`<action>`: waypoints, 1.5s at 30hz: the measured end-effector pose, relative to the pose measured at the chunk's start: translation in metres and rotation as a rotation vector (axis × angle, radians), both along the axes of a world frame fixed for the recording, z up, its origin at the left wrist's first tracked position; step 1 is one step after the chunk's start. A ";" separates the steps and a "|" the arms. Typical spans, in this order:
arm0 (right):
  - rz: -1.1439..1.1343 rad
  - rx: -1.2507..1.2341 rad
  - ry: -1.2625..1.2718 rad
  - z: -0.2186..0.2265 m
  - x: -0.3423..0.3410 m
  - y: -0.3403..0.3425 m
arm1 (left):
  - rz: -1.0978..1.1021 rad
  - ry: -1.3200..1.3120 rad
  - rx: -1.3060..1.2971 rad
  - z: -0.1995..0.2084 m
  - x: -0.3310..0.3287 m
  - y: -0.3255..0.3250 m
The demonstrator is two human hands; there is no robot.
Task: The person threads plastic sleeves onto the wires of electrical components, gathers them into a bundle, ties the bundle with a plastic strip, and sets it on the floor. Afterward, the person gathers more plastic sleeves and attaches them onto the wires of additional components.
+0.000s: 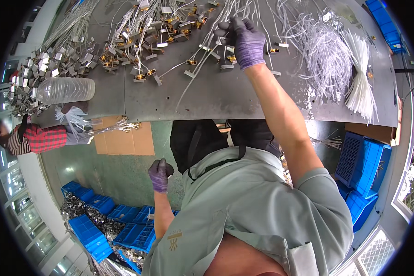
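One left hand (160, 176), left of centre, looks empty, half-open; I can't tell whether the right hand (249, 43), upper centre, grips; crossed wires (209, 42) could snag if pulled.

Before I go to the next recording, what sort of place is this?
Probably a factory workshop: heaps of small metal parts on a grey worktable, bundled white strands and blue plastic crates.

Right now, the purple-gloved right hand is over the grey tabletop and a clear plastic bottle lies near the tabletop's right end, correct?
No: the head view shows the bottle near the left end of the tabletop. The right hand is over the tabletop.
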State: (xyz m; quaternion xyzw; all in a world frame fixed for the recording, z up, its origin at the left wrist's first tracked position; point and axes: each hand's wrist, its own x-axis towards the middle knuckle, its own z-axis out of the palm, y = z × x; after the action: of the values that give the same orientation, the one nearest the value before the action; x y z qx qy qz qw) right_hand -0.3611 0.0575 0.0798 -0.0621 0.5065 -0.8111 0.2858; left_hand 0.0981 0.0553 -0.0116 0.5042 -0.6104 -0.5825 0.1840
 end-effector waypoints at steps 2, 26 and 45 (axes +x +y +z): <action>-0.029 -0.018 0.019 0.000 -0.006 0.003 | 0.005 0.027 0.002 0.001 -0.003 -0.002; 0.730 0.271 0.201 0.017 0.076 0.032 | -0.039 0.869 0.502 0.045 -0.169 -0.031; -0.237 1.368 0.818 -0.037 -0.078 0.246 | -0.363 -0.497 -0.974 0.053 -0.218 -0.211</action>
State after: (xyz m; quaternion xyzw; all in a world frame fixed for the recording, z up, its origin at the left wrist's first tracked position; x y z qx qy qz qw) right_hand -0.4392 0.3032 0.0430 -0.1114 0.9587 -0.2593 -0.0358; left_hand -0.1200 -0.1561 0.0415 0.3704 -0.9099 -0.1205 0.1430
